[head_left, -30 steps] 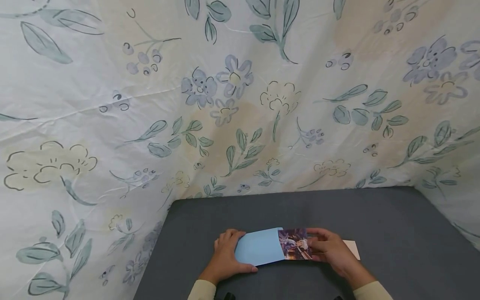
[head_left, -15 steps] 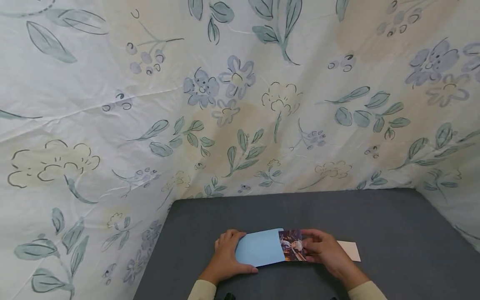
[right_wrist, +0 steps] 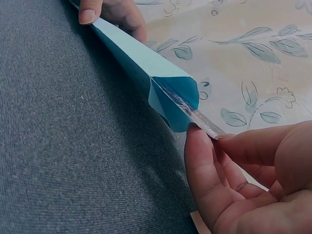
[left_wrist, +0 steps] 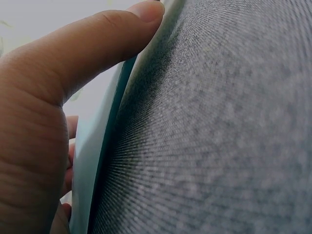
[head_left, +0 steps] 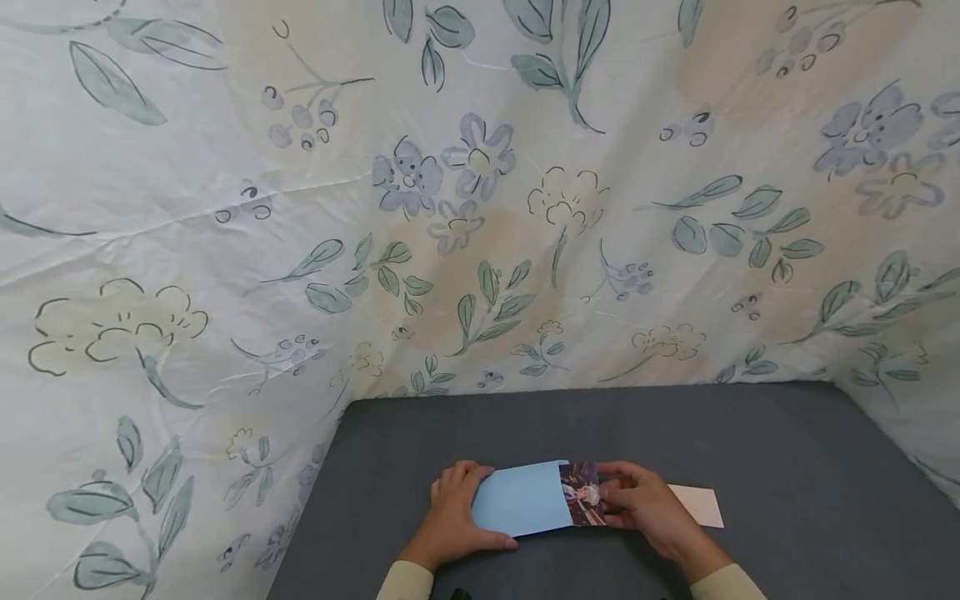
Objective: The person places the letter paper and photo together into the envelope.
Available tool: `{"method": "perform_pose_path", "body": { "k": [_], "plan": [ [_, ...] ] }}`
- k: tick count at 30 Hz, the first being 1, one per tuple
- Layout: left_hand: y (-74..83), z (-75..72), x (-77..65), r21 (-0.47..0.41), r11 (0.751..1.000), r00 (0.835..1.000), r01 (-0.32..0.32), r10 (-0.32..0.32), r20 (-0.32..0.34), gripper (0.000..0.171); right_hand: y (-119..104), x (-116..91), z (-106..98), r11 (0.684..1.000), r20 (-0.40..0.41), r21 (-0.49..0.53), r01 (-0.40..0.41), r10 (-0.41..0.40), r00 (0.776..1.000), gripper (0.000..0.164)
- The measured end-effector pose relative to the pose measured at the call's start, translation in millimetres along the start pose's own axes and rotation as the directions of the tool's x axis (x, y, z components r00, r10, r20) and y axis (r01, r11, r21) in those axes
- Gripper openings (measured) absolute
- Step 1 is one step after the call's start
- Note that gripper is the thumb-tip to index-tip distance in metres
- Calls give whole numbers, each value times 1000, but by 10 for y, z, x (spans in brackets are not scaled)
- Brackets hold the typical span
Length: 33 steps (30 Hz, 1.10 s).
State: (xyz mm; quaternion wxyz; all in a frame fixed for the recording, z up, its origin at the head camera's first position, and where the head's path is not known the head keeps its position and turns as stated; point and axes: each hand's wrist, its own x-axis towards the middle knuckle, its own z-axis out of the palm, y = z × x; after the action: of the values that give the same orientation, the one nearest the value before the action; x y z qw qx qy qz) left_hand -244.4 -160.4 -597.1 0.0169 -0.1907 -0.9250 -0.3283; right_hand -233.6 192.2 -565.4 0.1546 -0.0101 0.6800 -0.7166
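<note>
A light blue envelope (head_left: 520, 500) lies near the front of the dark table, its mouth toward the right and bulging apart in the right wrist view. My left hand (head_left: 455, 518) grips its left end, thumb along the near edge and fingers on the far edge. A dark, colourful photo card (head_left: 581, 493) sticks partway out of the mouth; the rest of it is hidden inside. My right hand (head_left: 651, 512) pinches the card's outer end between thumb and fingers. From the right wrist, the card (right_wrist: 207, 124) shows edge-on, shiny, between the envelope's (right_wrist: 131, 56) two walls.
A pale pink card-like piece (head_left: 697, 505) lies on the table just right of my right hand, partly covered by it. The dark grey tabletop (head_left: 600, 417) meets a floral cloth (head_left: 480, 208) hanging behind and at both sides.
My right hand has moved left, and the photo card has slid further into the envelope, so less of it shows. More of the pale pink piece is uncovered. My left hand keeps its hold.
</note>
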Motion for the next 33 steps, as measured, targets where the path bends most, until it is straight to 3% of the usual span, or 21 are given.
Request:
{"method": "perform_pose_path", "body": {
  "k": [33],
  "plan": [
    [16, -1, -37, 10, 1000, 1000, -20, 20, -13, 113, 35, 42, 221, 1000, 32, 16, 5, -5, 999, 47]
  ]
}}
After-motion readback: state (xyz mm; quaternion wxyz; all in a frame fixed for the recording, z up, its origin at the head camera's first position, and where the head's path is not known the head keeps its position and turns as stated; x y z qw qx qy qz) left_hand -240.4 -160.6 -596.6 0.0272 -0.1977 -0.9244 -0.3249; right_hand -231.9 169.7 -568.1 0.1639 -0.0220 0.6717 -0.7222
